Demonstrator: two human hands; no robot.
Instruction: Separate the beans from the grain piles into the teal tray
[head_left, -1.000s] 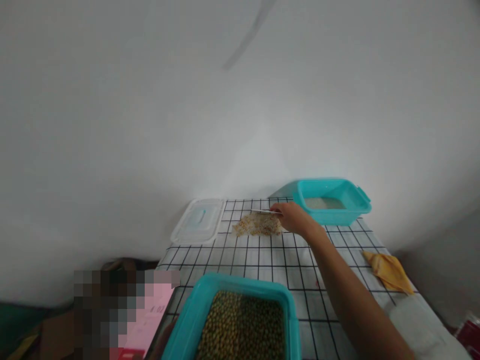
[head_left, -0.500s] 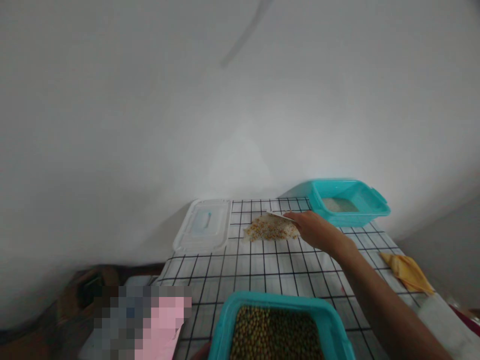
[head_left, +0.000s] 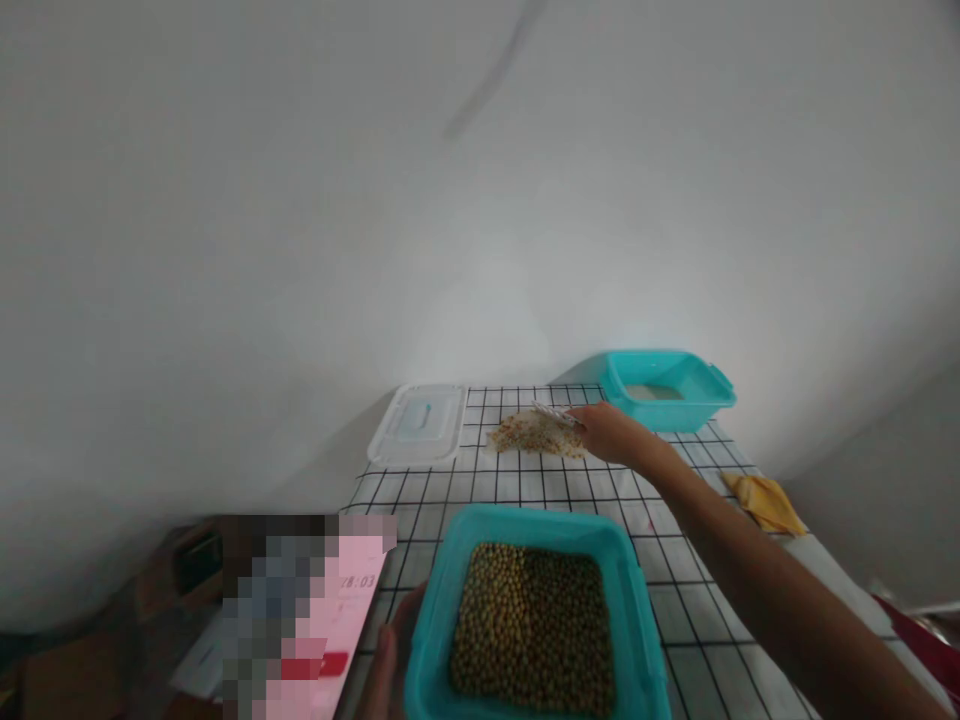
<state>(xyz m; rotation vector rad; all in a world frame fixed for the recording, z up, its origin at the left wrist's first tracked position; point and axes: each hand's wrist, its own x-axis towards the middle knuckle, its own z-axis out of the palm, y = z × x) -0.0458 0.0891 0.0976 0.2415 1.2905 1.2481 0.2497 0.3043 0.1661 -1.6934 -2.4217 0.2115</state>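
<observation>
My left hand [head_left: 386, 665] is at the left wall of a teal plastic container [head_left: 431, 620], its thumb upright and its other fingers partly hidden by the wall. Round greenish-brown beans [head_left: 532, 630] fill much of that container. At the end of an outstretched arm, my right hand [head_left: 606, 432] pinches a thin, flat whitish piece [head_left: 556, 411]; its exact kind is unclear. The piece slants over a spread pile of mixed pale and orange-brown grains [head_left: 532, 436] on the checked tabletop [head_left: 480, 487].
A second teal container [head_left: 667, 412] with some pale contents stands at the back right. To the left lies a clear plastic lid [head_left: 418, 425]. A yellow cloth [head_left: 765, 503] rests near the right edge. A pink panel [head_left: 360, 590], partly pixelated, is at lower left. A wall rises behind.
The view has shifted, so the bean container sits higher in it and more of my left hand shows. My right hand stays at the grain pile, the flat piece now at a slightly different slant.
</observation>
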